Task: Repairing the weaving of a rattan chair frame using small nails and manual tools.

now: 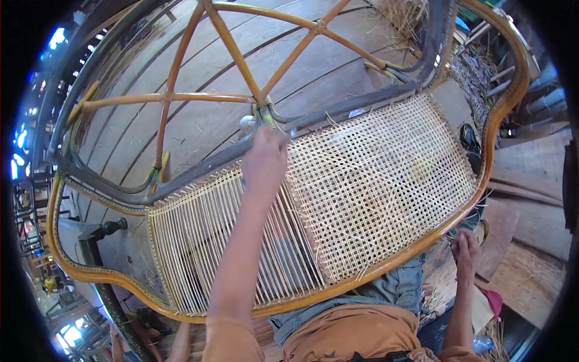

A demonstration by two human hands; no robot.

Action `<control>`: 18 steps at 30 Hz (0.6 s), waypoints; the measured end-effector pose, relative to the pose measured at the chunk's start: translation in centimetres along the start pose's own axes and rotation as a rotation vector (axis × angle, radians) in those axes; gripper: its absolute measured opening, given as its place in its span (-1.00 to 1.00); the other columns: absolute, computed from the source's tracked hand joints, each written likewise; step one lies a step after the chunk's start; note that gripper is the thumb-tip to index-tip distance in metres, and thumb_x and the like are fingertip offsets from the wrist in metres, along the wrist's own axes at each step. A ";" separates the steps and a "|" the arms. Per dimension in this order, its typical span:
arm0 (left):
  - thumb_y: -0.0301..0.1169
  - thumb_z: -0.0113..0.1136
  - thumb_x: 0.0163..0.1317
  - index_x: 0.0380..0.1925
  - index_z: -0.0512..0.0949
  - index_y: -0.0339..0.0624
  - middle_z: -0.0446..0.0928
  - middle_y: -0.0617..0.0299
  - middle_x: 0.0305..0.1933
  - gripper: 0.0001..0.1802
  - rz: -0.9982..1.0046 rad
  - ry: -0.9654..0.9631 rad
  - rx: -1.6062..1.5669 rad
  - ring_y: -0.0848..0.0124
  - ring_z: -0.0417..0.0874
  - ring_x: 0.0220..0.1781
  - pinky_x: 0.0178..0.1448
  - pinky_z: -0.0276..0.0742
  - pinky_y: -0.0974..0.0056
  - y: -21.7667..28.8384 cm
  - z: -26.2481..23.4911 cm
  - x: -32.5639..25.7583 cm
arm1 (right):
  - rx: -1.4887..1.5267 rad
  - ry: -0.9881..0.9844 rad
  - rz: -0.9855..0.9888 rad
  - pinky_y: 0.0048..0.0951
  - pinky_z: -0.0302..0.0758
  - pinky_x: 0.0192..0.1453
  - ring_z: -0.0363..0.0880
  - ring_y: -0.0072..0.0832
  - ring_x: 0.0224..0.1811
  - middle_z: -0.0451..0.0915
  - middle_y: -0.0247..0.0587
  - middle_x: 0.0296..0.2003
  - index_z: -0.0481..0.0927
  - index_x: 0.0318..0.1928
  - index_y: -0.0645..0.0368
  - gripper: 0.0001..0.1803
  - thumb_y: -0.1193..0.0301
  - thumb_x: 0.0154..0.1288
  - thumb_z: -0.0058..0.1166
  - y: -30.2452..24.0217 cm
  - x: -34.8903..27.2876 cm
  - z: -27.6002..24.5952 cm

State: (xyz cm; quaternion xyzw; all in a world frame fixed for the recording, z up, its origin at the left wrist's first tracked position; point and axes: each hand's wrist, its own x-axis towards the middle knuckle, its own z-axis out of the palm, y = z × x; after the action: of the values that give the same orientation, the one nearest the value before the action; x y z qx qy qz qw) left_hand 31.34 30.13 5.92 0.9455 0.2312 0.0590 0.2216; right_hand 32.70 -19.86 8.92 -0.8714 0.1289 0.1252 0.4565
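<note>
Left hand [265, 160] fingers pinched on cane strand at woven seat's [374, 181] far edge, right hand [466, 248] fingers loosely curled below the near rim

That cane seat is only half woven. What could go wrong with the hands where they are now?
1. The left hand reaches far across to the back rail; its forearm lies over the loose upright strands and might press them out of line.
2. The right hand is down beside the front rim, not on it, so the chair frame may shift under a hard pull.
3. Cane ends stick out along the woven part and could prick fingers.
</note>
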 end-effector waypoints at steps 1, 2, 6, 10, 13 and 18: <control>-0.14 0.10 0.18 -0.11 0.49 -0.12 0.42 0.05 0.08 -0.63 0.014 -0.012 0.121 0.06 0.57 -0.06 -0.03 0.48 0.03 -0.9 0.5 1.4 | 0.013 0.003 0.013 -0.64 0.37 -0.41 0.41 -0.67 -0.50 0.48 -0.39 -0.47 0.53 -0.14 0.27 -0.80 0.41 0.35 -0.08 2.2 -1.8 -1.1; -0.14 0.10 0.18 -0.11 0.49 -0.12 0.42 0.05 0.08 -0.63 0.034 -0.025 0.127 0.06 0.57 -0.06 -0.03 0.48 0.03 -1.5 1.2 2.2 | 0.033 -0.013 0.052 -0.63 0.38 -0.41 0.41 -0.67 -0.50 0.50 -0.38 -0.46 0.53 -0.15 0.26 -0.81 0.42 0.34 -0.07 4.2 -3.8 -2.0; -0.15 0.07 0.18 -0.04 0.47 -0.02 0.51 -0.03 -0.06 -0.63 0.099 -0.288 0.443 0.08 0.60 -0.08 -0.08 0.53 0.02 -6.1 7.4 6.4 | -0.119 0.075 0.185 -0.63 0.38 -0.45 0.41 -0.69 -0.52 0.46 -0.41 -0.51 0.55 -0.24 0.22 -0.84 0.41 0.32 -0.05 9.7 -8.9 -3.7; 0.03 0.11 0.13 -0.10 0.51 -0.17 0.56 -0.12 -0.17 -0.47 -0.121 -0.340 0.430 -0.05 0.56 -0.06 -0.03 0.45 -0.02 -5.4 5.3 6.8 | -0.277 0.119 0.234 -0.51 0.50 -0.35 0.57 -0.53 -0.46 0.59 -0.19 -0.43 0.55 -0.19 0.25 -0.81 0.40 0.29 -0.03 13.0 -10.9 -5.0; -0.03 0.17 0.08 -0.25 0.55 -0.29 0.57 -0.17 -0.28 -0.50 -0.119 -0.314 0.234 -0.07 0.58 -0.16 -0.08 0.43 0.03 -6.6 5.9 7.4 | -0.283 0.205 0.341 -0.48 0.50 -0.28 0.58 -0.51 -0.42 0.60 -0.15 -0.42 0.56 -0.18 0.22 -0.81 0.40 0.25 0.01 14.8 -11.6 -5.5; -0.14 0.18 0.10 -0.39 0.54 -0.38 0.55 0.04 -0.49 -0.58 -0.091 -0.277 0.107 0.21 0.54 -0.44 -0.24 0.42 0.15 -4.5 7.6 7.2 | -0.344 0.203 0.359 -0.33 0.47 -0.17 0.58 -0.24 -0.30 0.58 -0.01 -0.38 0.54 -0.19 0.25 -0.78 0.38 0.23 0.02 15.3 -14.6 -4.9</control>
State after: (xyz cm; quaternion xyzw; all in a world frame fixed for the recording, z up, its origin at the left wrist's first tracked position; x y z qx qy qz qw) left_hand 37.50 34.07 -2.79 0.9436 0.2438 -0.0944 0.2033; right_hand 14.37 -30.76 4.82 -0.9074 0.3033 0.1361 0.2571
